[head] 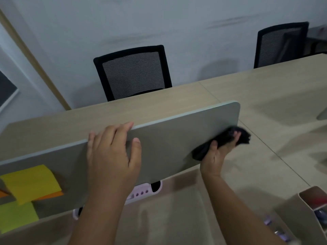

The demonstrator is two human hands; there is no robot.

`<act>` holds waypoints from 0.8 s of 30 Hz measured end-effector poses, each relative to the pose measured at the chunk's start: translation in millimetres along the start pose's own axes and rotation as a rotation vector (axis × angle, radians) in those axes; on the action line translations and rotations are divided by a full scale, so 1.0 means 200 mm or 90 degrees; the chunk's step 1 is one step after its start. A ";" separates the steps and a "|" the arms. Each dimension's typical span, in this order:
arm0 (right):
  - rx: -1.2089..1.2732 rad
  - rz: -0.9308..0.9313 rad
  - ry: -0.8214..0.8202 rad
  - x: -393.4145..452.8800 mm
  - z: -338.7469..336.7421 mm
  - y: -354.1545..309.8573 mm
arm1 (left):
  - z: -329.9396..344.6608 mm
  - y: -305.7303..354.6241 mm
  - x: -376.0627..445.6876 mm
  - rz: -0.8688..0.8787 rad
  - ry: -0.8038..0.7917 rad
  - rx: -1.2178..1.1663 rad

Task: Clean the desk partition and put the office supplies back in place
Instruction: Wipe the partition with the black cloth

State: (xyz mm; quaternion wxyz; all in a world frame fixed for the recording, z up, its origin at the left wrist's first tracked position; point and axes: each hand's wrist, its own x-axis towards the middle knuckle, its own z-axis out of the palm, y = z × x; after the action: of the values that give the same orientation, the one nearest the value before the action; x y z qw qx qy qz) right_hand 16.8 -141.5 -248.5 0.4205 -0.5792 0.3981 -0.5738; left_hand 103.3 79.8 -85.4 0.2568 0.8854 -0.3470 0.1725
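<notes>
At nine o'clock in the view, yellow, orange and green sticky notes (pixel 32 183) cling to the near face of the grey desk partition (pixel 177 138), which stands upright across the tabletop (pixel 265 106). No writing can be read on them, and no brand or label shows anywhere. Just right of them the left hand (pixel 111 156) hooks over the partition's top edge, fingers (pixel 113 131) spread wide on the far side and thumb pressed on the near face, steadying it. Below, at six o'clock, a pale pink pen holder (pixel 141 193) peeks from under the panel. Toward three o'clock the right hand (pixel 217 156) holds a black cloth (pixel 228 138), fingers curled closed around it, pressed to the panel's rounded right end. The partition looks stiff, smooth and fairly light, so bracing its top rim seems sensible; the cloth is soft and bunches easily. At five o'clock a beige file box (pixel 300 207) sits on the tabletop.
</notes>
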 end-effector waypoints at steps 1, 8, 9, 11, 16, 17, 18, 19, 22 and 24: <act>0.032 0.131 0.003 -0.05 0.00 0.02 | -0.01 -0.02 -0.01 -0.006 0.003 0.004; 0.084 -0.008 0.042 0.03 0.09 -0.41 | -0.14 -0.31 -0.10 -0.168 0.128 0.097; 0.046 -0.104 0.013 0.02 0.13 -0.52 | -0.16 -0.36 -0.11 -0.185 0.152 0.089; -0.074 -0.257 -0.077 -0.11 0.24 -0.69 | -0.20 -0.43 -0.14 -0.213 0.185 0.082; -0.251 -0.453 -0.330 -0.68 0.53 -0.95 | -0.21 -0.45 -0.18 -0.252 0.140 0.072; -0.260 -0.473 -0.361 -0.74 0.57 -1.00 | -0.22 -0.46 -0.18 -0.244 0.136 0.078; -0.269 -0.493 -0.386 -0.77 0.59 -1.03 | -0.22 -0.47 -0.18 -0.242 0.133 0.082; -0.280 -0.522 -0.408 -0.75 0.58 -1.05 | -0.23 -0.49 -0.18 -0.241 0.131 0.088; -0.320 -0.552 -0.457 -0.54 0.42 -0.98 | -0.28 -0.56 -0.20 -0.228 0.106 0.118; -0.369 -0.495 -0.392 -0.31 0.26 -0.90 | -0.30 -0.59 -0.22 -0.207 0.089 0.131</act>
State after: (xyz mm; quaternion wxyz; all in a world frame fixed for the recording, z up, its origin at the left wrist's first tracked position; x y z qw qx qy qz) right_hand 62.9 -22.1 -99.5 0.0988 -0.9152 0.1559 -0.3583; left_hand 148.7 211.2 -97.8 0.2132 0.9372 -0.1612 0.2240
